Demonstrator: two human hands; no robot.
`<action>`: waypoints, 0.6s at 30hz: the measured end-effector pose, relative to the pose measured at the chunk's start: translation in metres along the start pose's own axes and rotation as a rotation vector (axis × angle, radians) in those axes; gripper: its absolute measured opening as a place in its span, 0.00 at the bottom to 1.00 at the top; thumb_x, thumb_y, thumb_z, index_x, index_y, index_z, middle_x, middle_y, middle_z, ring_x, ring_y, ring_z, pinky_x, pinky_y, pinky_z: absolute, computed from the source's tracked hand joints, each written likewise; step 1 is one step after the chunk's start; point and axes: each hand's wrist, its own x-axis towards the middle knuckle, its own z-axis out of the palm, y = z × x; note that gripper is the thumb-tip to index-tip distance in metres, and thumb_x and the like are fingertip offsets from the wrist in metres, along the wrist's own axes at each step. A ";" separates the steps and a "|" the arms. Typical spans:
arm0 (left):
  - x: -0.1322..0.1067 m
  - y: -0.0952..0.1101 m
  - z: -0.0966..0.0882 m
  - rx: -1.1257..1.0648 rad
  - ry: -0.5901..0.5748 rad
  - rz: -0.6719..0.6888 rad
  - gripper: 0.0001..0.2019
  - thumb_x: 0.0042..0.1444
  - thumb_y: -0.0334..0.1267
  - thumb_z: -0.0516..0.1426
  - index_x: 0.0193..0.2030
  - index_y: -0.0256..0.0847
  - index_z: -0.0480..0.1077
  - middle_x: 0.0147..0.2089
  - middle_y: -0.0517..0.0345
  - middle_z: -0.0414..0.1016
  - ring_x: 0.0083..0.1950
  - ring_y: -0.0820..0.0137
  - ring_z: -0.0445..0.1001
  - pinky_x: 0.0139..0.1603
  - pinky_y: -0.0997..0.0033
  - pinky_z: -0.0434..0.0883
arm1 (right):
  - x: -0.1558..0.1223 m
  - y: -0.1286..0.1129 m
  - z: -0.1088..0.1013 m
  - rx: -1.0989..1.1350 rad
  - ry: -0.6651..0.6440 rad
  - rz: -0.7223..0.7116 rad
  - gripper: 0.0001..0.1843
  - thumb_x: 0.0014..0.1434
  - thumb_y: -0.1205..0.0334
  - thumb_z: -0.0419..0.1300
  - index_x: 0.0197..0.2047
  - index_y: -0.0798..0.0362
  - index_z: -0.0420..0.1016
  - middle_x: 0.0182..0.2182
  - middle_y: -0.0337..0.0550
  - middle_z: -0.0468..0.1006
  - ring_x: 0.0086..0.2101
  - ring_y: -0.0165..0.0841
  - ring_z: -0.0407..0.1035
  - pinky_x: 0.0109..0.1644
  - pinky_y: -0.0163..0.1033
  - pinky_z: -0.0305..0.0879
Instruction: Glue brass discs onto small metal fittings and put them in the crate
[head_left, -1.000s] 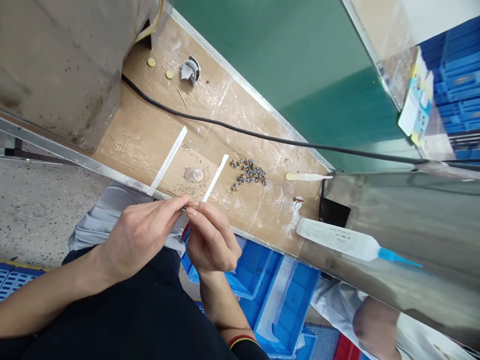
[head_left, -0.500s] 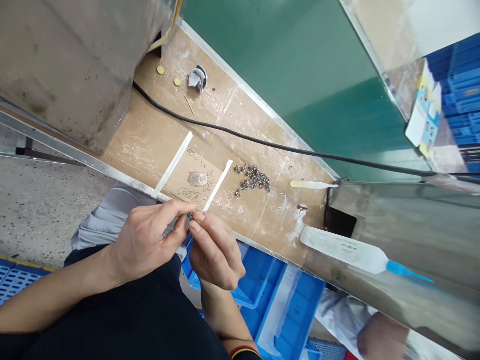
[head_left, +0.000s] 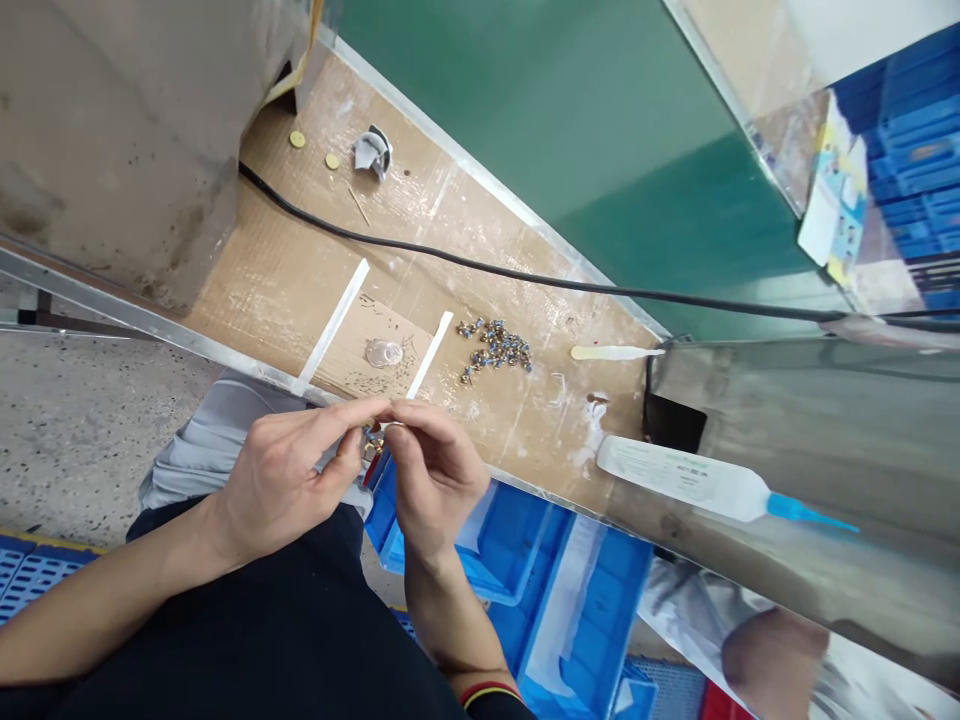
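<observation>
Just in front of the bench edge, my left hand [head_left: 289, 480] pinches a small gold-and-blue metal part [head_left: 373, 440] between thumb and fingers. My right hand [head_left: 435, 480] meets it from the right, its index fingertip against my left fingertips and its thumb bent below. Whatever the right fingers grip is too small to make out. Beyond the hands lies a cardboard piece [head_left: 352, 335] with many tiny dark bits and a small clear disc-like dish [head_left: 385, 353]. To its right is a loose pile of similar gold-and-blue metal parts [head_left: 499, 347].
A black cable [head_left: 465, 263] crosses the bench [head_left: 277, 270]. On the right lie a white bottle with a blue nozzle [head_left: 690, 477] and a slim pale-handled tool [head_left: 611, 353]. Blue bins [head_left: 600, 620] stand below the edge. Another person's arm [head_left: 772, 660] shows at lower right.
My right fingers have shifted from a tight pinch to a bent, more open shape, and more of the gold-and-blue part shows. The view has moved slightly.
</observation>
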 end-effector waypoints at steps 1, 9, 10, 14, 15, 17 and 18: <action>0.000 0.000 0.001 0.000 -0.005 0.002 0.16 0.76 0.25 0.61 0.66 0.39 0.80 0.59 0.55 0.92 0.52 0.70 0.93 0.60 0.76 0.84 | 0.000 0.000 0.000 0.035 -0.013 0.042 0.12 0.74 0.68 0.72 0.55 0.41 0.89 0.46 0.40 0.91 0.47 0.37 0.87 0.53 0.44 0.87; 0.002 0.006 0.008 0.037 -0.068 0.054 0.20 0.75 0.23 0.61 0.68 0.39 0.80 0.60 0.55 0.92 0.52 0.70 0.93 0.60 0.76 0.85 | -0.007 0.003 -0.004 0.143 0.008 0.096 0.09 0.74 0.67 0.73 0.49 0.41 0.91 0.43 0.39 0.92 0.47 0.39 0.87 0.55 0.47 0.85; 0.002 0.007 0.009 0.045 -0.081 0.057 0.20 0.75 0.22 0.60 0.68 0.40 0.80 0.59 0.56 0.92 0.52 0.71 0.93 0.60 0.76 0.85 | -0.009 0.003 -0.006 0.145 0.014 0.113 0.08 0.74 0.66 0.73 0.49 0.41 0.91 0.43 0.40 0.92 0.47 0.40 0.87 0.55 0.48 0.85; 0.002 0.010 0.015 0.046 -0.141 0.061 0.22 0.75 0.23 0.59 0.69 0.45 0.80 0.61 0.59 0.91 0.52 0.71 0.93 0.60 0.76 0.85 | -0.015 0.005 -0.011 0.169 0.058 0.163 0.05 0.74 0.63 0.73 0.45 0.42 0.90 0.41 0.39 0.91 0.46 0.39 0.87 0.56 0.48 0.86; 0.001 0.010 0.016 0.044 -0.155 0.044 0.22 0.75 0.24 0.59 0.69 0.47 0.81 0.61 0.60 0.91 0.52 0.71 0.93 0.59 0.76 0.85 | -0.016 0.007 -0.012 0.186 0.065 0.167 0.05 0.74 0.63 0.73 0.45 0.42 0.90 0.41 0.39 0.91 0.46 0.39 0.87 0.57 0.48 0.85; -0.001 0.009 0.020 0.046 -0.183 -0.043 0.21 0.75 0.28 0.61 0.69 0.51 0.82 0.61 0.62 0.91 0.50 0.70 0.93 0.58 0.75 0.86 | -0.019 0.012 -0.015 0.211 0.070 0.169 0.04 0.74 0.63 0.73 0.46 0.43 0.90 0.43 0.39 0.92 0.46 0.38 0.87 0.58 0.47 0.85; -0.002 0.008 0.022 0.048 -0.197 -0.108 0.21 0.75 0.31 0.63 0.69 0.53 0.82 0.60 0.64 0.92 0.49 0.69 0.93 0.56 0.74 0.87 | -0.020 0.016 -0.017 0.213 0.073 0.167 0.03 0.75 0.62 0.73 0.47 0.43 0.90 0.44 0.39 0.92 0.47 0.37 0.87 0.58 0.46 0.85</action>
